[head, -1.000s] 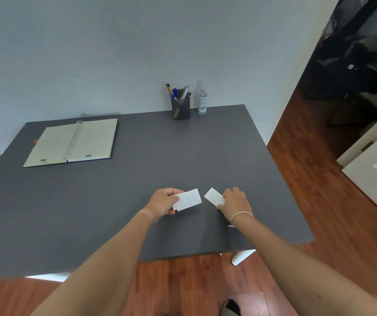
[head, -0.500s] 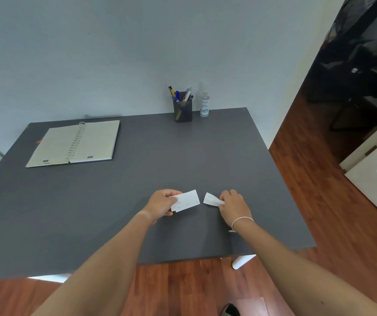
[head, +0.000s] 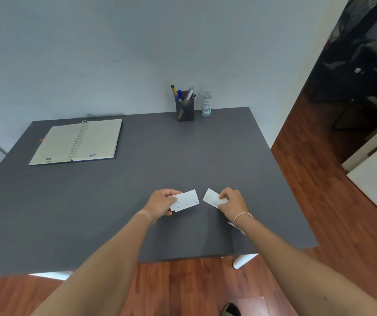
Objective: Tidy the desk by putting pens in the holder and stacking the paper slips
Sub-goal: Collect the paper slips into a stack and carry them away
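- The dark grey worktop [head: 137,190] is lying almost bare in front of me, so I'm judging the tidying to be well along.
- The open spiral notebook [head: 75,141] is sitting at the far left, well apart from where I'm working, and I'm leaving it alone.
- The pen holder [head: 184,109] is standing at the far edge with the pens [head: 183,93] sticking up out of it, a small clear bottle [head: 206,103] just beside it on the right; I'm seeing no loose pens on the worktop, so that half looks done to me.
- My left hand [head: 161,205] is closing on the left paper slip [head: 186,200], thumb on top, pinching its near-left end and holding it flat just over the worktop.
- My right hand [head: 232,205] is pinching the right paper slip [head: 212,198] at its right end, tilted with one corner pointing towards the other slip.
- The two slips are near each other but apart, a gap of worktop showing between them, so I'm reading this as the stacking step under way.
- Next I'm needing to bring one slip over the other, turn the tilted one square, line up the edges and set the pair down together, keeping a light pinch since thin paper bends easily.
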Tool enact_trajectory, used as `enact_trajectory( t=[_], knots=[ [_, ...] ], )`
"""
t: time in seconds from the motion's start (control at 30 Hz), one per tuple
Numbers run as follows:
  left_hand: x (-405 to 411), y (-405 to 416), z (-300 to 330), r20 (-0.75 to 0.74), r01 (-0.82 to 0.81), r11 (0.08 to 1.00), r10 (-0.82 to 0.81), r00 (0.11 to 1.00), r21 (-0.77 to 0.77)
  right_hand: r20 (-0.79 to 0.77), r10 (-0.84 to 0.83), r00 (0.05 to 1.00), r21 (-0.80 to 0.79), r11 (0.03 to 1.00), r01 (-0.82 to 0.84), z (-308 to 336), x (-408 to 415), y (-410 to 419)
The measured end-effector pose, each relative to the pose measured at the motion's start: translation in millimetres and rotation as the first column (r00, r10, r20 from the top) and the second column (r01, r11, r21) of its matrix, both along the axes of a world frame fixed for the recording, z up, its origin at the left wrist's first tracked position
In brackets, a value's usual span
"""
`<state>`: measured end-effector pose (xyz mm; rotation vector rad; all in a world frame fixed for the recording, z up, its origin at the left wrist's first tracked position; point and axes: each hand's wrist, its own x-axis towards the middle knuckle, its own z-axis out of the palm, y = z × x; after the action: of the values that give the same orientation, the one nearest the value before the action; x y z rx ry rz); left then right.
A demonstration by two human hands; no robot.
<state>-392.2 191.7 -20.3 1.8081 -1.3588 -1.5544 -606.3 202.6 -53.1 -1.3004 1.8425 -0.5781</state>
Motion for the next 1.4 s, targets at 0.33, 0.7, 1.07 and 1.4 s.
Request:
enact_trajectory(
  t=[0.33,0.7,1.07,1.4],
  knots=[
    [2,-4,6,-0.018,-0.04,0.999,0.04,0.999,-0.021,0.344,-0.086,0.935,-0.022,0.995,0.1,25,10,-16],
    [4,-6,13,-0.038,-0.068,0.996,0.066,0.997,-0.049,0.475,-0.077,0.876,-0.147,0.975,0.166,46,21,-19],
    [-2,-3,16,-0.069,-0.057,0.997,0.054,0.996,-0.047,0.45,-0.078,0.889,-0.137,0.978,0.155,42,18,-18],
    [-23,-4,22,-0.178,0.0,1.0,-0.005,0.984,-0.025,0.386,-0.058,0.921,-0.148,0.981,0.124,38,19,-15]
  ],
)
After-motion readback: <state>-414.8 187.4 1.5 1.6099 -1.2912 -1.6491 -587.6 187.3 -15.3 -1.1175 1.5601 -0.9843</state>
